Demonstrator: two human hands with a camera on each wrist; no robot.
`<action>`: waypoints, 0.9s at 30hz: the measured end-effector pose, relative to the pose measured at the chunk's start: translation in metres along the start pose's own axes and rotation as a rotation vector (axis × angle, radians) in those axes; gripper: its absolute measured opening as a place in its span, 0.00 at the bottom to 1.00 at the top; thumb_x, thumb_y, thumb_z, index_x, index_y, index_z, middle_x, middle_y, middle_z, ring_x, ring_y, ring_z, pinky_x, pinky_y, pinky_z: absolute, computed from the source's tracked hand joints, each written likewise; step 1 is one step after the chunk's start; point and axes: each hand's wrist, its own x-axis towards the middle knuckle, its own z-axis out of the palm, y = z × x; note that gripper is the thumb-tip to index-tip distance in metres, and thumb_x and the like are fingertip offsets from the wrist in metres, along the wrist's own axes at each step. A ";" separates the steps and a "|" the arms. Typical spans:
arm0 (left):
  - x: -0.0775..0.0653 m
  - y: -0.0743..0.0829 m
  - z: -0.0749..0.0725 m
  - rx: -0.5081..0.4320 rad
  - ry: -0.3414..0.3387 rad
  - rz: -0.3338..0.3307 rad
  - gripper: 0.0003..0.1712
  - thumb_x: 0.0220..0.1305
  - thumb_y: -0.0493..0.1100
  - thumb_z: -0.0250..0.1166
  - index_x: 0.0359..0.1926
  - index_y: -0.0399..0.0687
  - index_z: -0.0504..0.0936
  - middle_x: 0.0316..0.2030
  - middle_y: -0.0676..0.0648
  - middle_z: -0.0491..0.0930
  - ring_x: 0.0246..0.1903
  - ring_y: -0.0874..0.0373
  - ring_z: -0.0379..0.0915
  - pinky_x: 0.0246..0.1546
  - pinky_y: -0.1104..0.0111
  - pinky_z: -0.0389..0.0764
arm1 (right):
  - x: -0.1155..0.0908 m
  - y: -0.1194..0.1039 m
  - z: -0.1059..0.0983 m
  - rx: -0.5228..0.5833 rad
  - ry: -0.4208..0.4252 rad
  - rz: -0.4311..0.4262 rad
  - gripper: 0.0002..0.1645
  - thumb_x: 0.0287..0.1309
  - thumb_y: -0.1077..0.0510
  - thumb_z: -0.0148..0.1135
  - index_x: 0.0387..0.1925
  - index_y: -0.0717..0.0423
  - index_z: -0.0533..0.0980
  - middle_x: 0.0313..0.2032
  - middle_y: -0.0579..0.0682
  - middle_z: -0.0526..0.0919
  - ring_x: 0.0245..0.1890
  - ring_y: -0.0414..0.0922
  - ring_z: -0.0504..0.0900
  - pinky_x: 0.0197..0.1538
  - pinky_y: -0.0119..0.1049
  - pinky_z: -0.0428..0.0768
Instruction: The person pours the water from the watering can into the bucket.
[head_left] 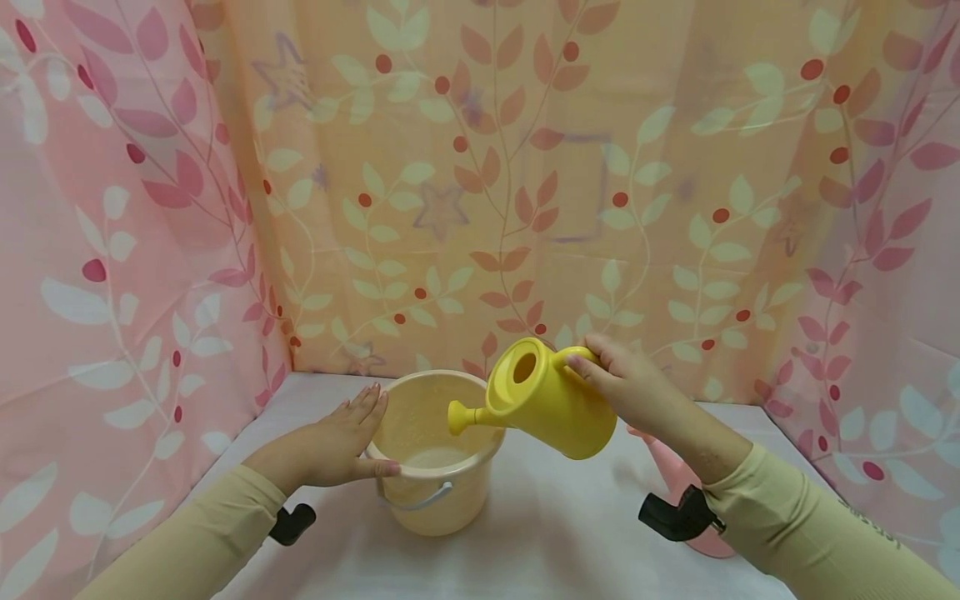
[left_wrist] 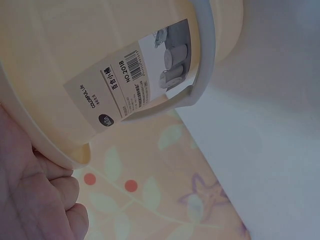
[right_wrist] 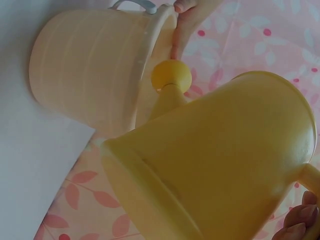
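"How's the light in the head view?"

"Soft and fairly even, with a blurry-edged shadow on the white tabletop (head_left: pixel 555 525) just right of the bucket (head_left: pixel 450 510)."

"Any distortion?"

"The sleeves (head_left: pixel 817 525) look stretched toward the lower corners."

"And the wrist views?"

"Both dimmer and greyer. In the left, the label (left_wrist: pixel 117 82) reads crisply; the patterned cloth (left_wrist: pixel 160 210), bottom centre, looks softer. In the right, shade dulls the watering can (right_wrist: pixel 220 150)."

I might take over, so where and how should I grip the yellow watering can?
Probably grip the yellow watering can by its handle, coming from the right: the handle stands out on the side away from the spout, and the can tilts spout-first toward the bucket. The right hand grips there.
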 end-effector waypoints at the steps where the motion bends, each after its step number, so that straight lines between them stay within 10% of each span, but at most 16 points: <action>1: 0.000 0.000 0.000 0.002 0.002 0.001 0.65 0.49 0.79 0.46 0.68 0.30 0.44 0.69 0.32 0.40 0.68 0.40 0.32 0.65 0.47 0.44 | 0.000 0.000 0.000 0.003 -0.001 0.000 0.20 0.63 0.43 0.50 0.31 0.56 0.68 0.25 0.52 0.70 0.29 0.49 0.71 0.28 0.36 0.73; 27: 0.001 -0.003 0.004 0.013 0.011 0.008 0.65 0.48 0.80 0.45 0.68 0.31 0.43 0.69 0.32 0.39 0.68 0.41 0.31 0.65 0.47 0.43 | -0.001 -0.002 0.001 0.011 -0.004 0.003 0.21 0.62 0.43 0.50 0.30 0.58 0.67 0.25 0.52 0.70 0.29 0.47 0.71 0.29 0.36 0.73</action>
